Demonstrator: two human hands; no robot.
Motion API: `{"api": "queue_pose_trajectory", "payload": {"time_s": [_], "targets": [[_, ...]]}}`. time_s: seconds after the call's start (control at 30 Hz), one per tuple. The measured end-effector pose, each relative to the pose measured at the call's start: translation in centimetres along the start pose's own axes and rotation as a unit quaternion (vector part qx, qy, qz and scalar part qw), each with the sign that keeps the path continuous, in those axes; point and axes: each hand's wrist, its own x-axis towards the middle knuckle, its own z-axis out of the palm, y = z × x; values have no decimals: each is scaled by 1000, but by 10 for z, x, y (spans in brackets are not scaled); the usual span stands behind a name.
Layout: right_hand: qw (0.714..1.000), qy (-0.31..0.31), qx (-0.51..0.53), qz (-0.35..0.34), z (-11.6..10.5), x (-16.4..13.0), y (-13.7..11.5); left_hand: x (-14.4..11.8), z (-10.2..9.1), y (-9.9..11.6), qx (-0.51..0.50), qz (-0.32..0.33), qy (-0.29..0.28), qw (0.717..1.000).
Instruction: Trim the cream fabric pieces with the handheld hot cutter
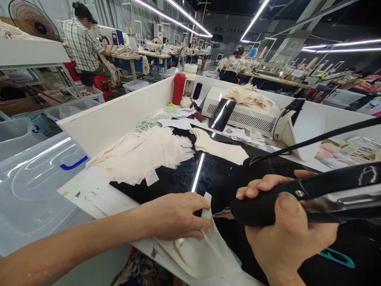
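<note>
My left hand (181,216) is closed on a cream fabric piece (205,254) at the near edge of the black work surface (175,178). The fingertips pinch the cloth around a narrow upright strip of it. My right hand (285,234) wraps round a thick black corded hand tool (262,202) with a rounded nose and a slim metal tip (224,214). That tip points left, close to the cloth by my left fingertips; whether it touches is unclear. Beyond my hands lie a fanned pile of cream fabric pieces (145,153) and a smaller cream piece (220,147).
A teal slotted tool (337,257) lies right of my right hand. The tool's black cable (321,137) crosses the right side. Behind stand a red bottle (179,89), a white vented box (247,117) and a white lamp-like cone (308,131). Co-workers sit at sewing tables farther off.
</note>
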Motion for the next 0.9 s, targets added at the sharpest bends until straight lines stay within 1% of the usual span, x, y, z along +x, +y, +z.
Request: {"api": "queue_pose_trajectory", "payload": {"time_s": [0.1, 0.27, 0.37, 0.47, 0.57, 0.7, 0.8, 0.9], "targets": [[1000, 10, 10, -7, 2, 2, 2, 0, -1, 1, -1, -4, -5, 1000], [1000, -15, 19, -10, 2, 2, 9, 0, -3, 1, -7, -8, -16, 1000], [999, -20, 29, -13, 2, 1, 12, -2, -4, 1, -7, -18, -30, 999], [999, -23, 34, -19, -2, 4, 13, -4, -8, 0, -1, -23, -24, 999], [998, -39, 7, -45, -14, 11, 10, -4, -14, 0, 5, -32, -13, 999], [992, -75, -50, -90, -40, 24, 5, 1, -21, 6, 6, -63, -2, 998], [988, -76, -99, -93, -61, 33, 3, 10, -16, 14, 18, -69, 25, 997], [979, -78, -175, -76, -81, 39, -1, 20, -6, 23, 36, -55, 20, 998]]}}
